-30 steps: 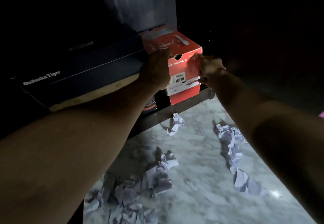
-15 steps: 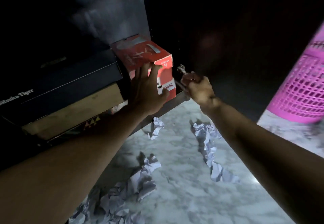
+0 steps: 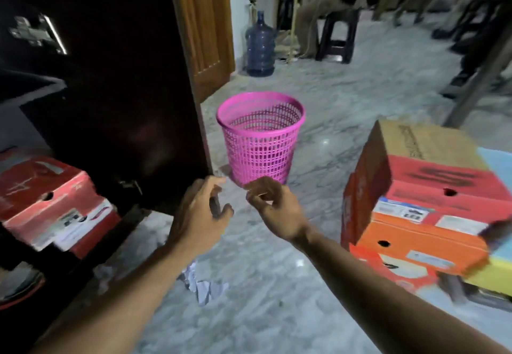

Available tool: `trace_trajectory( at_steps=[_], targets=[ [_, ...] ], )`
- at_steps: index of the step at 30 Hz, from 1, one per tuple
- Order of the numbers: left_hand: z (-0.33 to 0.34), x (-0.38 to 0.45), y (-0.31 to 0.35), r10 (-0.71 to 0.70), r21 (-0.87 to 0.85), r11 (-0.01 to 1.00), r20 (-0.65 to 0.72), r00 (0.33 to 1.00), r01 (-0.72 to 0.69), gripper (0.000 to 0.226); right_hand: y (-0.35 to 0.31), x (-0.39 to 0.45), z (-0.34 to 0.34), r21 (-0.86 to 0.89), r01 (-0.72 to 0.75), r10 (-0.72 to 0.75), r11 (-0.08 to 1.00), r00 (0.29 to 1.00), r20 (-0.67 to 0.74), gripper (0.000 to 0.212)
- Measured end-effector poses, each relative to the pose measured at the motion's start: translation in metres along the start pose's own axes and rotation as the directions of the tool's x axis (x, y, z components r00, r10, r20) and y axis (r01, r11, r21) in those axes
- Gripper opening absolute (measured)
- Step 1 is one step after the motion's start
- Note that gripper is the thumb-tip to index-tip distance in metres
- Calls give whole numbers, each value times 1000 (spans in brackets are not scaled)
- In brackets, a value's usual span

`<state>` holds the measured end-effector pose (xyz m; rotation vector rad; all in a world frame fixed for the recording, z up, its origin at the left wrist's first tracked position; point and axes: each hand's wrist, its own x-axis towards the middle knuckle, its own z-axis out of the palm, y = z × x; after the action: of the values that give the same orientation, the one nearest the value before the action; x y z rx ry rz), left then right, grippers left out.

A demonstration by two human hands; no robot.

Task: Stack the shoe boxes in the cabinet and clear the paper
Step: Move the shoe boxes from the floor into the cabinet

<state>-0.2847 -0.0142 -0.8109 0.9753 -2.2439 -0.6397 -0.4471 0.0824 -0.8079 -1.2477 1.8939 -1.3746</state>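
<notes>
Bare hands [image 3: 199,215] [image 3: 277,206] seemingly hover, half-curled.

- Single head cam, worn, looks fwd + down over both forearms at marble floor [image 3: 277,312].
- Close range: cabinet [image 3: 124,90] at left edge, pink basket [image 3: 260,143] centre, stacked boxes [image 3: 415,215] right.
- No 2nd view.

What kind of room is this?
Probably a room in a home: a marble-look floor, a dark wooden cabinet holding a red shoe box, a pink basket and a water jug.
</notes>
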Motion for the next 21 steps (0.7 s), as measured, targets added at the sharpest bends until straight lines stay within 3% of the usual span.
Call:
trace_trajectory(
  at_steps=[4,7,10,13,15,17,19,21],
  targets=[
    [62,18,73,87,-87,993,105,991,-78,43,6,-24,-95,-58,-21,9,998,979,-202,29],
    [107,32,128,56,-210,978,254,966,-2,37,19,-41,-164,-72,-82,45,994,908,-417,30],
    [149,45,178,-33,-295,942,395,918,160,40,39,-56,-225,-111,-176,64,978,763,-643,30],
    [189,53,217,-142,-265,912,514,846,313,63,66,-70,-280,-102,-415,154,904,539,-828,37],
    [211,54,233,-201,-278,857,596,778,434,81,83,-76,-307,-20,-570,273,821,424,-864,52],
    [227,52,245,-227,-280,805,670,707,524,88,98,-77,-323,66,-646,385,760,368,-846,65],
    [242,50,251,-229,-274,788,701,675,552,89,107,-76,-331,81,-687,437,722,362,-823,70],
    [250,47,254,-216,-286,793,693,688,538,85,108,-73,-332,60,-708,442,703,370,-817,69]
  ],
)
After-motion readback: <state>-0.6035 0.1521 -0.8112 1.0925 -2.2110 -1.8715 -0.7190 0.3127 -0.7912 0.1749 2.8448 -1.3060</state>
